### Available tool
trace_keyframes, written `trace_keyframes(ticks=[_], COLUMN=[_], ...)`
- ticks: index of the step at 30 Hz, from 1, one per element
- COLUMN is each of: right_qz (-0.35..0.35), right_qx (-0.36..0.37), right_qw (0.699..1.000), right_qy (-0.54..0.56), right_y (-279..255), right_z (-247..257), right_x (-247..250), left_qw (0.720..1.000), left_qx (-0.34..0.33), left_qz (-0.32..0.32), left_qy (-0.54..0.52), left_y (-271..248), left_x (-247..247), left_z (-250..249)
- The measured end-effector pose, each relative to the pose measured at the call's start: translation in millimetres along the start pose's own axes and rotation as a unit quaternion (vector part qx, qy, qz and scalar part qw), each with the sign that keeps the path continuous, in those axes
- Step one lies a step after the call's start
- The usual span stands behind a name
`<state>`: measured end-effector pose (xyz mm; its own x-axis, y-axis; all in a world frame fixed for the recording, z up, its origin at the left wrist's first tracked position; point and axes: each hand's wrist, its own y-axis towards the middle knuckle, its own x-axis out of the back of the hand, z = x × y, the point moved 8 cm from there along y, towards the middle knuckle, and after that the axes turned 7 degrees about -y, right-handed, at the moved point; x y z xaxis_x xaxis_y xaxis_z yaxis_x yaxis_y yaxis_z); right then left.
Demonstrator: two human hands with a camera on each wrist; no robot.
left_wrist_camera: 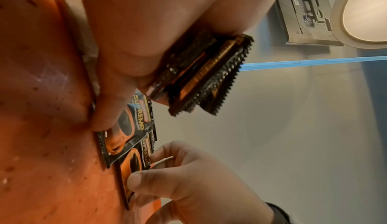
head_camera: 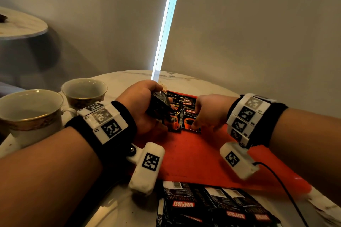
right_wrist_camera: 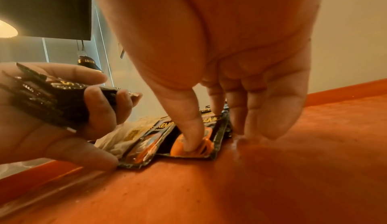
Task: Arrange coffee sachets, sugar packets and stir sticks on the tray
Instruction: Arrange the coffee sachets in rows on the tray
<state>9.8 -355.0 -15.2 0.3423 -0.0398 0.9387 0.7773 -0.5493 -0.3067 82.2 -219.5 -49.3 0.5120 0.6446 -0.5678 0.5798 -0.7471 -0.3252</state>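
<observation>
The scene is seen by the head view from above and behind, facing forward and down over both forearms to the tray (head_camera: 193, 158) on the bench (head_camera: 129, 77). The tray is grazed by the left wrist view, rolled sideways, very close beneath the left hand (left_wrist_camera: 136, 45). The right wrist view is set low beneath the right hand (right_wrist_camera: 220, 61). The sachets (right_wrist_camera: 188, 138) are shared by all three.

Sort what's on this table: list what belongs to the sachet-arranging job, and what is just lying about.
Job:
- orange tray
- coffee sachets laid on the tray
- bundle of sachets gripped by left hand
- right hand pressing a laid sachet
- strip of sachets near the table edge

Lying about:
- two teacups
</observation>
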Motion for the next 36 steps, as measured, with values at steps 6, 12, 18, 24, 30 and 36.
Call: trace_keyframes(ticks=[6, 12, 18, 24, 30, 36], right_qz=[-0.005, -0.012, -0.084, -0.11, -0.095, -0.088], right_qx=[0.003, -0.013, 0.039, 0.127, 0.131, 0.139], right_qw=[1.0, 1.0, 0.996, 0.985, 0.983, 0.982], right_qy=[-0.017, 0.021, -0.001, -0.035, -0.092, -0.098], right_y=[4, 6, 0, -6, -3, 1], right_z=[0, -9, -1, 30, 46, 48], right_x=[-1, 3, 21, 18, 13, 10], left_qw=[1.0, 1.0, 0.999, 0.998, 0.996, 0.994], left_qx=[0.0, 0.002, -0.01, -0.042, -0.042, -0.035], left_qz=[0.007, 0.016, 0.026, 0.03, 0.023, 0.029], left_qy=[-0.001, -0.01, -0.026, -0.047, -0.08, -0.1], left_y=[2, 5, 7, 4, 5, 4], left_x=[0, 0, 1, 4, 7, 7], left_z=[1, 2, -2, -16, -20, -21])
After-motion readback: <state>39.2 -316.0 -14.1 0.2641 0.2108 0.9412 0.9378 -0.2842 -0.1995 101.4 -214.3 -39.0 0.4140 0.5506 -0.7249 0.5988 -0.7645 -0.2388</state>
